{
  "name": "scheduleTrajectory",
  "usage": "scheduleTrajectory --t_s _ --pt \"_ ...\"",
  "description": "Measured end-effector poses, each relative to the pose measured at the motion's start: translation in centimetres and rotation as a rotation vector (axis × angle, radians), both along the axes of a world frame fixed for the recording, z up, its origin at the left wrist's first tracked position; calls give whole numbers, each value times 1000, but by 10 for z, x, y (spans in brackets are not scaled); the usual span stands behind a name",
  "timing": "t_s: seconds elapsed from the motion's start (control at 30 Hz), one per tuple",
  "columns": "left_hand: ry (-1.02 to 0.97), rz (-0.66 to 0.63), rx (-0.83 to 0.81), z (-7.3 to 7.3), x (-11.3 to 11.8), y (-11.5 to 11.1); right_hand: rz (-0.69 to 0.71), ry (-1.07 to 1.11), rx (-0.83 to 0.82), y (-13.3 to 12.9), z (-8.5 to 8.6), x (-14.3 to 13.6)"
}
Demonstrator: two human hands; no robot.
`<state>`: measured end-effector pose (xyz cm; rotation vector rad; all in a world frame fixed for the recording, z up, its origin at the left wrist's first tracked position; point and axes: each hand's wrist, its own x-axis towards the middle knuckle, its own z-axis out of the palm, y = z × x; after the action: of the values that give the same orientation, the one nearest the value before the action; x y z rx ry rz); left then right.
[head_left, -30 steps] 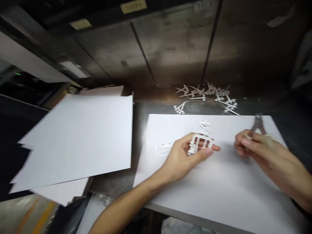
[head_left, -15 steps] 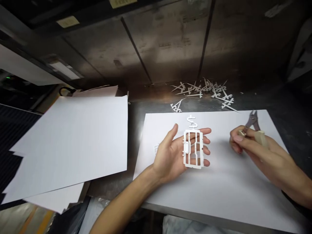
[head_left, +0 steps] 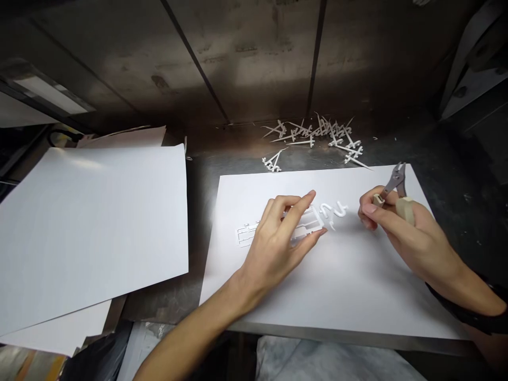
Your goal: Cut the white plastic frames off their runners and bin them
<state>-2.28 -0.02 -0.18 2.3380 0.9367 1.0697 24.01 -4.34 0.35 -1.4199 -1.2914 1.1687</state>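
Note:
My left hand [head_left: 278,233] holds a white plastic frame [head_left: 316,218] between thumb and fingers, palm down, over the white sheet; the hand hides much of the frame. An S-shaped white runner [head_left: 334,209] sticks out from the frame's right end. Left of the fingers, a similar white frame part [head_left: 245,234] shows on the sheet. My right hand [head_left: 400,217] is closed round side cutters [head_left: 395,182] with pale handles. Their jaws point up and away, a short way right of the runner.
A white sheet [head_left: 341,296] covers the metal worktop [head_left: 206,174]. Behind it lies a pile of cut white sprues [head_left: 325,129]. At left stands a stack of large white sheets [head_left: 95,227]. A metal wall [head_left: 254,63] closes off the back.
My left hand has turned from palm up to palm down, so the frame's runner now points right instead of away. My right hand still holds the cutters. The camera view has shifted.

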Motion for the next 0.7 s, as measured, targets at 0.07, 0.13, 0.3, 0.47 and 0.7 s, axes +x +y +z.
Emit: scheduleTrajectory --t_s 0.07,0.13,0.3,0.47,0.7 --pt "-32 14 -51 2 0 0 4 -24 9 0 1 0" --pt "-125 1 -284 9 0 -1 15 -70 28 -1 4 1" --pt "-513 -163 -1126 27 -1 -3 115 -300 58 -4 16 -2" --pt "-466 -201 -1134 37 -2 -2 233 -441 -67 -4 20 -10" --pt "-370 -312 -1286 40 -3 -5 327 -435 -200 -5 28 -8"
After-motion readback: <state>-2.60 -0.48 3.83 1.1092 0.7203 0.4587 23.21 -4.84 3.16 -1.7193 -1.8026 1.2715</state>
